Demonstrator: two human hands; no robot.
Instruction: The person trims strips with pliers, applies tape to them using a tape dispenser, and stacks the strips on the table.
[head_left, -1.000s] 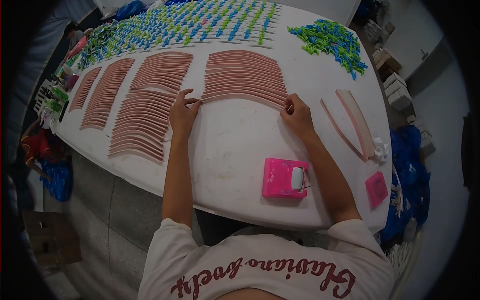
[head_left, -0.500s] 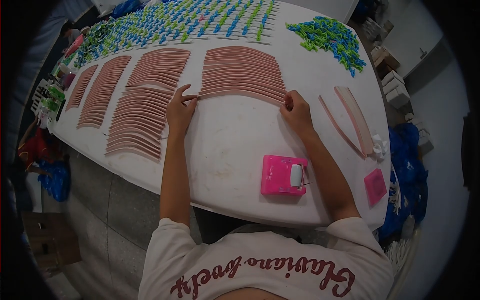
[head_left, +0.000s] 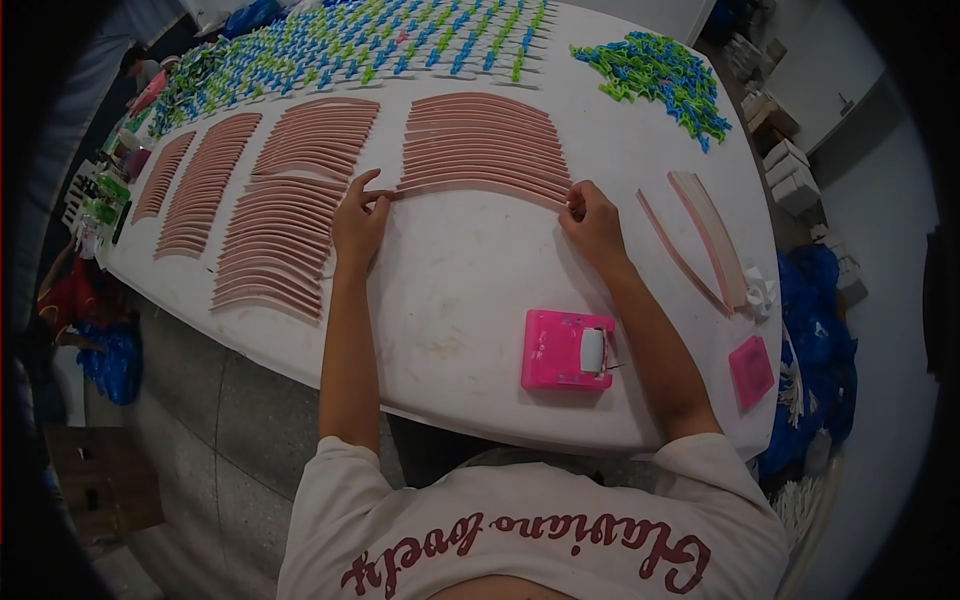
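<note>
At the upper centre of the frame, the foremost pink strip [head_left: 482, 185] is seen as a shallow arc along the lower edge of a row of curved pink strips [head_left: 485, 141]. Its right end is pinched by the curled fingertips of the right hand [head_left: 592, 220], between which little gap is shown. Its left end is met by the fingertips of the left hand [head_left: 360, 222]; the index finger is raised apart from the digit below, and whether the end is gripped or merely touched cannot be told.

Below the arc, a broad stretch of the white table [head_left: 450, 300] is bounded by the two forearms and, at lower right, by a pink tape dispenser [head_left: 550, 352] set near the right forearm. The near table edge is crossed by both forearms. At left, little room is left between the left hand and a column of pink strips [head_left: 275, 240]. At right, a wider gap separates the right hand from a loose narrow strip [head_left: 680, 247], beside which a broad pink-edged strip [head_left: 712, 240] is laid. A flat pink case [head_left: 750, 372] is placed close to the right table edge. At upper right, a heap of blue and green clips [head_left: 665, 85] is piled near the table's far corner.
</note>
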